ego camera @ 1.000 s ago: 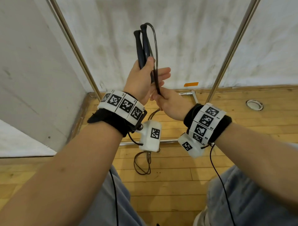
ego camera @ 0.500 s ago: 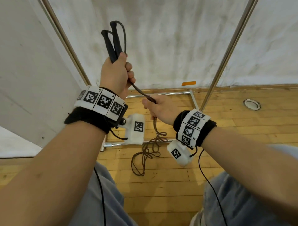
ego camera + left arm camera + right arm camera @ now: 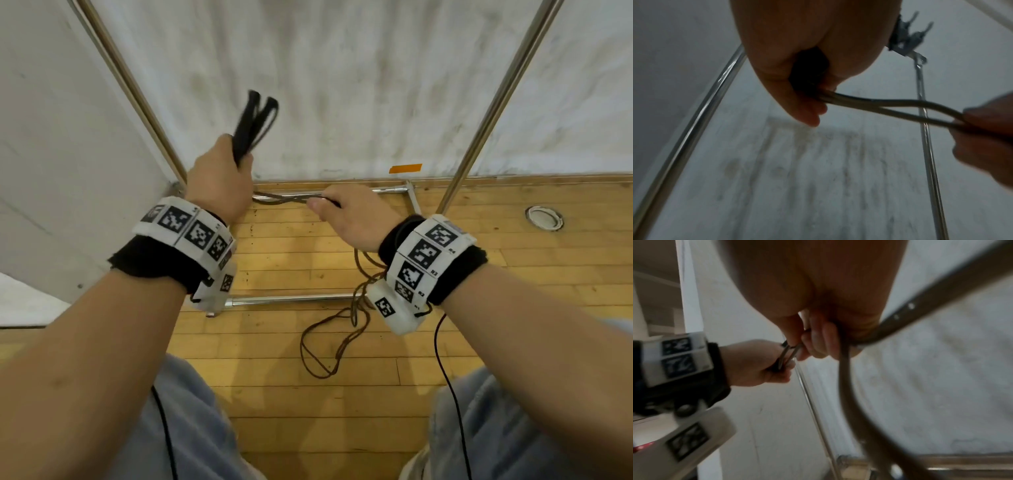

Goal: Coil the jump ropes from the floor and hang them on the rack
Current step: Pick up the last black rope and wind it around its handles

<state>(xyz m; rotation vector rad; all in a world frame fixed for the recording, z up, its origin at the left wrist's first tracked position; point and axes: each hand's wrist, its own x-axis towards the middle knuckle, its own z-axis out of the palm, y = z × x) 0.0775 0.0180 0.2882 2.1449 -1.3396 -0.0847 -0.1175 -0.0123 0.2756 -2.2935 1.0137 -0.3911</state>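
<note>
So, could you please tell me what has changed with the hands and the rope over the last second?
The right hand slid out along the rope, away from the left hand, drawing two strands taut between them. A second ago the hands were touching. The left hand dropped lower and tilted the handles rightward. It still grips both handles, and the rope's slack still lies tangled on the floor.
</note>
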